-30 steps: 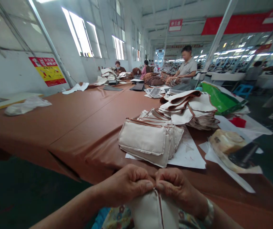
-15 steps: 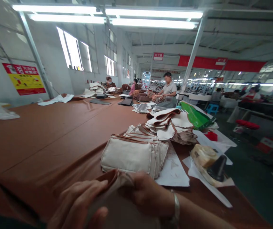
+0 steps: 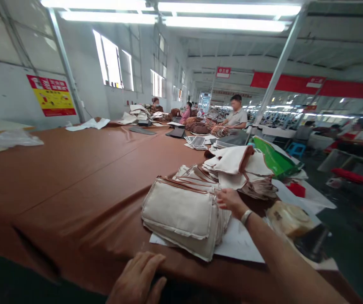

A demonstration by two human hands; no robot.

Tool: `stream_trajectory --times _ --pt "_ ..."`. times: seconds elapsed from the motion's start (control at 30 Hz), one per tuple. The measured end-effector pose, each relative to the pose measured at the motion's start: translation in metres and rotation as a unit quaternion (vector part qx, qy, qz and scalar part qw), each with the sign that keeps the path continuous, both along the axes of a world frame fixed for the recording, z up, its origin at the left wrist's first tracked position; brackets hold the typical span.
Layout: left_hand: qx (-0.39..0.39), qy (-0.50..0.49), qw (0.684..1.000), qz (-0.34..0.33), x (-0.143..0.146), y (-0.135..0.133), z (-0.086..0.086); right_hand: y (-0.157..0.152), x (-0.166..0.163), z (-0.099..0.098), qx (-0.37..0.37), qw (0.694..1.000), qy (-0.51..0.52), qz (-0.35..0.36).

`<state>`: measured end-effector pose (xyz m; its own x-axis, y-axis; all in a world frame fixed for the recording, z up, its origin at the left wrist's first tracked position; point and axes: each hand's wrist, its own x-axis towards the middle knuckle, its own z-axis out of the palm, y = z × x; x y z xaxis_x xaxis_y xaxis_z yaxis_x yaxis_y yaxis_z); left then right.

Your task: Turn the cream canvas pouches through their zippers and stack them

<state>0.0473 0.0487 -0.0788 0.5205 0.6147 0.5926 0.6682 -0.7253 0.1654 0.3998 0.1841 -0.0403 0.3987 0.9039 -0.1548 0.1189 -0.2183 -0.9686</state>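
Observation:
A stack of cream fabric pouches with brown trim (image 3: 178, 211) lies on a white paper sheet (image 3: 238, 247) on the brown-covered table (image 3: 73, 169). My right hand (image 3: 230, 200) reaches out over the table and rests its fingers on the far right edge of that stack, holding nothing that I can see. My left hand (image 3: 137, 278) lies flat at the table's near edge, fingers apart and empty. Behind the stack sits a looser pile of cream and brown fabric pieces (image 3: 241, 169).
A beige roll-like object (image 3: 287, 217) and a dark cone-shaped item (image 3: 311, 242) lie right of my forearm. A green bag (image 3: 273, 158) and a red item (image 3: 297, 189) sit further back. Other people (image 3: 236, 116) work at the table's far end. A plastic bag (image 3: 6, 141) lies far left.
Both hands held a cream pouch near my body before. Now the right hand has stretched out to the stack, and the left hand lies empty on the table edge.

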Motion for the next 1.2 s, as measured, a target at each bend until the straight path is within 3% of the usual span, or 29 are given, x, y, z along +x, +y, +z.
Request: stream_trajectory --times 0.1,0.23,0.33,0.53,0.67,0.83,0.97,1.1,1.2 --pt "-0.104 0.007 0.995 -0.004 0.015 0.016 -0.016 -0.001 -0.029 -0.04 0.005 0.999 -0.039 0.01" --pt "-0.214 -0.012 0.976 0.026 0.041 0.045 -0.029 0.007 -0.041 -0.054 0.074 0.994 -0.072 -0.029" --pt "-0.212 -0.045 0.976 0.022 0.066 0.076 -0.019 0.005 -0.053 -0.055 0.127 0.989 -0.06 -0.044" --pt "-0.184 -0.04 0.982 -0.006 0.109 0.148 0.02 -0.022 -0.088 -0.062 0.21 0.978 -0.004 0.012" --pt "-0.2 0.021 0.978 -0.06 0.116 0.174 0.023 -0.034 -0.089 -0.068 0.219 0.975 0.04 0.016" --pt "-0.19 0.084 0.972 -0.112 0.117 0.187 0.025 -0.041 -0.081 -0.072 0.198 0.973 0.11 0.041" --pt "-0.154 0.107 0.976 -0.108 0.117 0.187 0.034 -0.033 -0.076 -0.072 0.166 0.966 0.19 0.055" --pt "-0.109 0.105 0.984 -0.093 0.103 0.163 0.046 -0.018 -0.066 -0.077 0.117 0.957 0.262 0.044" --pt "-0.089 0.09 0.989 -0.073 0.071 0.136 0.066 -0.012 -0.058 -0.081 0.096 0.954 0.282 0.03"
